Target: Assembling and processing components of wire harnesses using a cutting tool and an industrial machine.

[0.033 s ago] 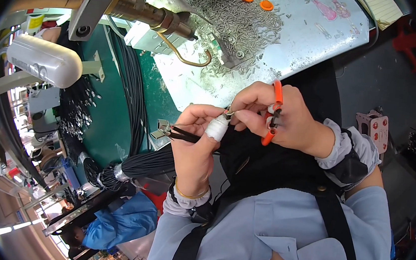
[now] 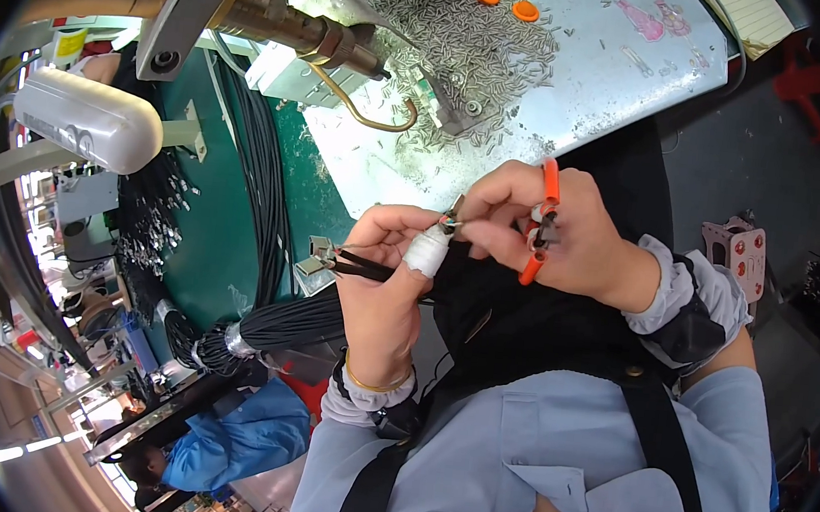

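The left hand [image 2: 381,298] pinched coloured wires [image 2: 449,222] (thumb under white wrapping [image 2: 427,250]). At two o'clock, the right hand [image 2: 580,235] clasped orange-handled pliers [image 2: 550,183].

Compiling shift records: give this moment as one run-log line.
left hand: holds black cables, white wrap on thumb | right hand: holds orange-handled tool, near thin wires | table: small metal pieces

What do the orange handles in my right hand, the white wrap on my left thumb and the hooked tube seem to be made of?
Orange handles: probably plastic or rubber, smooth and evenly coloured.
White wrap: likely cloth tape or gauze, matte and creased.
Hooked tube: looks like brass or copper, given its dull golden sheen.
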{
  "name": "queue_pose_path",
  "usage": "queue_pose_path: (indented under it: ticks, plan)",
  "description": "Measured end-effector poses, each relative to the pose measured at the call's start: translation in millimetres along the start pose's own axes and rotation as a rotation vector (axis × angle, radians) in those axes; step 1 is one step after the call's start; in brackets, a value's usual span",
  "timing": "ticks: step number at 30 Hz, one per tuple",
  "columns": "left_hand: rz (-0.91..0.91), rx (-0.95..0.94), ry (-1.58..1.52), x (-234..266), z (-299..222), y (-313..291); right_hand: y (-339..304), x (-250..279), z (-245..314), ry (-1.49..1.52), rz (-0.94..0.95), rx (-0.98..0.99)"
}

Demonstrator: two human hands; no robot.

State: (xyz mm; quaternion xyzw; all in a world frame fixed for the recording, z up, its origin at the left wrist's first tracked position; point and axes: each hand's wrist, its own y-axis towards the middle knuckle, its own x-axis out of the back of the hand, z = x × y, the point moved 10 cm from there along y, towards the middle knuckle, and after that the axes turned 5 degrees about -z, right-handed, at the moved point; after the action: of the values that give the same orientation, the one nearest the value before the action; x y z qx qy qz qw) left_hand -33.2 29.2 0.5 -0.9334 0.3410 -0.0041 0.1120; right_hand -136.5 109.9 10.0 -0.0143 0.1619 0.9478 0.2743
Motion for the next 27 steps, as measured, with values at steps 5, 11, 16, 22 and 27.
queue_pose_path:
  ticks: [5, 11, 16, 22, 27]
  plan:
    - [0.024, -0.039, -0.073, 1, -7, -3, -12, -2, -15, -0.513, 0.207, -0.199]
    - [-0.030, -0.110, 0.023, -3, -13, -3, -14, -7, -12, -0.697, 0.080, -0.065]
    - [0.175, 0.225, -0.179, -6, 18, 18, -22, -4, -36, -0.476, 0.082, -0.224]
    - [0.173, 0.348, -0.335, -16, 22, 62, 1, 26, -37, -0.176, -0.176, -0.380]
    - [0.184, 0.351, -0.382, -19, 21, 83, 48, 36, -35, -0.183, -0.210, -0.366]
